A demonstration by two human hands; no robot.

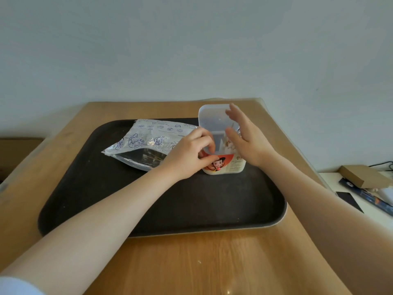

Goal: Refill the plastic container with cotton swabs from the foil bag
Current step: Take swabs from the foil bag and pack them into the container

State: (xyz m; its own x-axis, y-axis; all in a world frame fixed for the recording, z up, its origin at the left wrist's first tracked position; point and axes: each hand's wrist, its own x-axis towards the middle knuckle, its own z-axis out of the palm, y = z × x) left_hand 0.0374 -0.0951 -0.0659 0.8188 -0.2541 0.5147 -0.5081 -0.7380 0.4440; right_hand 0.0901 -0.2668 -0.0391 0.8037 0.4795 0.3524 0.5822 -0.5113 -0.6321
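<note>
A white plastic container [230,166] with a cartoon label stands on the black tray [170,205], its hinged lid [212,119] flipped up at the back. Cotton swabs [227,145] show inside it. My left hand [191,155] grips the container's front left corner, thumb on the label and fingers over the rim. On the container's right side is my right hand [246,137], fingers spread and flat, close to the lid and the swabs; it holds nothing. The silver foil bag [146,141] with blue print lies flat on the tray to the left, its mouth facing me.
The tray rests on a wooden table [191,262] against a pale wall. At the right, on a lower white surface, lie a cardboard box [361,175], dark flat items and a cable. A brown box sits at the far left edge.
</note>
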